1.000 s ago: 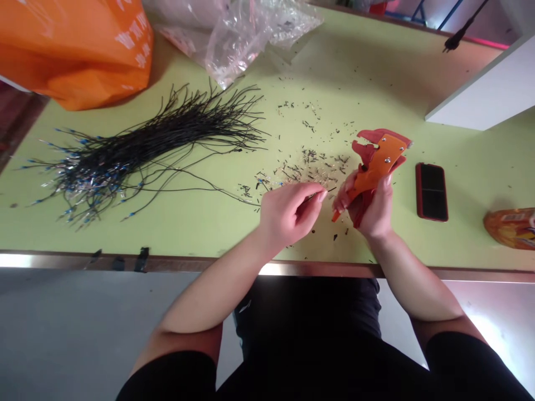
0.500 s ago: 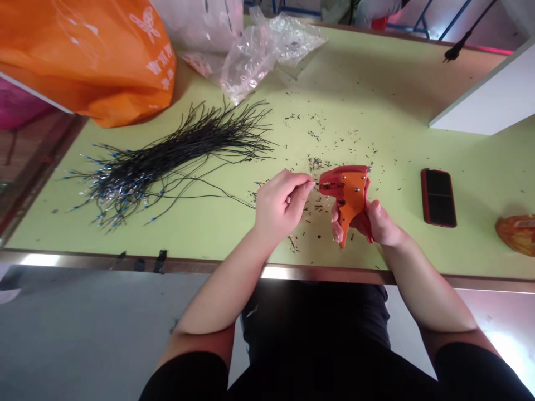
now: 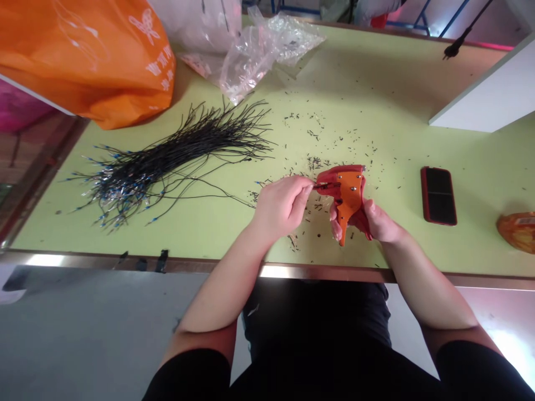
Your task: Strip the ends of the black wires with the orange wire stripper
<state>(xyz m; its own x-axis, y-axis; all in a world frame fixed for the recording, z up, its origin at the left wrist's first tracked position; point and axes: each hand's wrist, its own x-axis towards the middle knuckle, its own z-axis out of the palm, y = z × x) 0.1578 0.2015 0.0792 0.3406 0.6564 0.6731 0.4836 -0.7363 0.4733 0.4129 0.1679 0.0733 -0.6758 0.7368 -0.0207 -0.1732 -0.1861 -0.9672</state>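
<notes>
Scraps (image 3: 314,163) surround the orange stripper (image 3: 350,189), wire bundle (image 3: 175,143) left of it, phone (image 3: 438,195) right; left hand (image 3: 281,206) pinches a wire (image 3: 316,186) at its nose (image 3: 328,177), right hand (image 3: 379,221) clamps its handles (image 3: 343,227).

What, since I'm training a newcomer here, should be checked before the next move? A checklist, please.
1. Right hand around the orange-and-red tool: ok.
2. Left hand holding a black wire at the tool's mouth: ok.
3. Wire's depth inside the mouth: cannot tell, too small.
4. Left fingertips well clear of the mouth: not ok, they are close beside it.
5. Table free of scraps: not ok, dark clippings lie scattered.
6. Phone apart from the tool: ok.
</notes>
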